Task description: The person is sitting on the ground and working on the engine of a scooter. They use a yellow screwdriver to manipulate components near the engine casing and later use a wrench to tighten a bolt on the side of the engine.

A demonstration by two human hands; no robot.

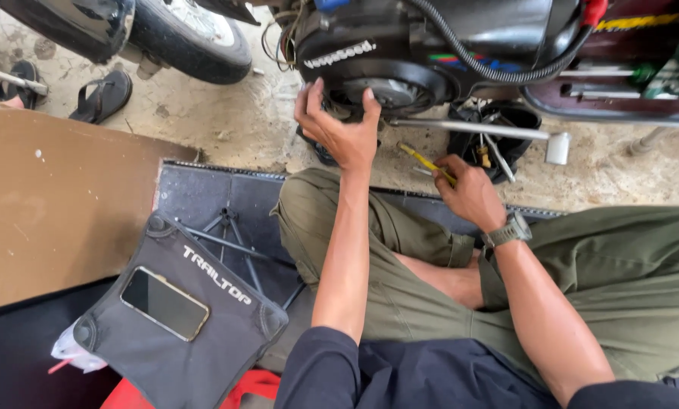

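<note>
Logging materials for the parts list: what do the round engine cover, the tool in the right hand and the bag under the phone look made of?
Round engine cover: looks like black-painted metal or plastic, semi-gloss; cannot tell which. Tool in the right hand: yellow handle, probably plastic; the tip is hidden. Bag: grey woven fabric, matte, with stitched edges. Left hand rests on the cover.

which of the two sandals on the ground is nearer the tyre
The right-hand sandal, the one lying with its whole strap in view just left of the tyre. The other sandal lies further left, near the picture's edge, behind a metal rod.
</note>
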